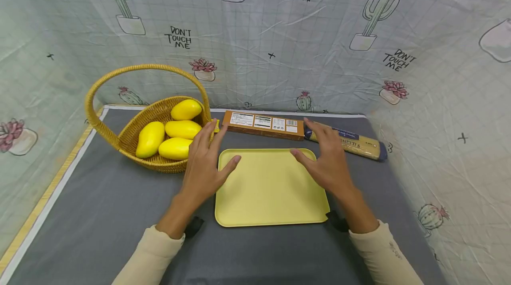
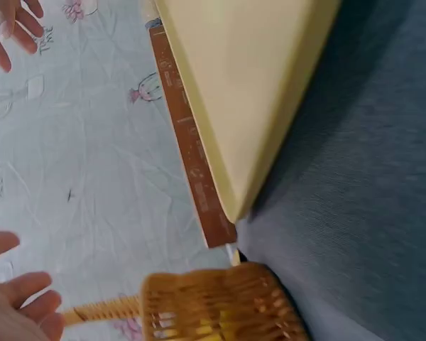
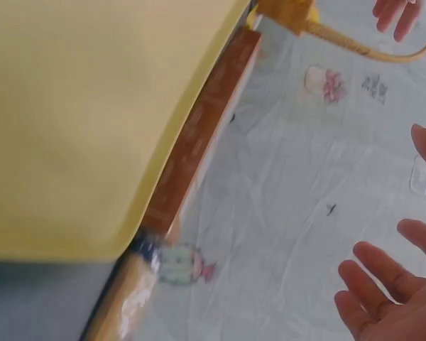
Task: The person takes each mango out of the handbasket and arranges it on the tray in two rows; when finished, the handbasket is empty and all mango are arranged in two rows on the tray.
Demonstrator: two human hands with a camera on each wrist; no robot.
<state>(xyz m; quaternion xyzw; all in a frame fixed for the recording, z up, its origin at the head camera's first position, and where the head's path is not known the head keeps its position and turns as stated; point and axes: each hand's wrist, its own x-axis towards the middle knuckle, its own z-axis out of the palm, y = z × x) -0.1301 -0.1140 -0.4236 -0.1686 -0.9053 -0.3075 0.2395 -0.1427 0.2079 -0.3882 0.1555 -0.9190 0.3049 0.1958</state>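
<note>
Both hands hover over a pale yellow tray [image 1: 271,187] in the head view and hold nothing. My left hand [image 1: 203,167], fingers extended, is above the tray's left edge, beside the wicker basket [image 1: 159,168]. Over the tray's right side is my right hand [image 1: 327,163], its thumb spread from its fingers. Several yellow mangoes [image 1: 150,139] lie in the basket, whose tall handle arches upward. Behind the tray lies a long brown box [image 1: 263,125] with white label panels. A spaghetti packet [image 1: 361,144] lies at the box's right end, partly hidden by my right hand.
A grey cloth [image 1: 119,214] covers the table. Patterned sheeting [image 1: 255,54] with cactus drawings hangs along the back and both sides. A small yellow item [image 1: 217,126] shows between the basket and the brown box, mostly hidden.
</note>
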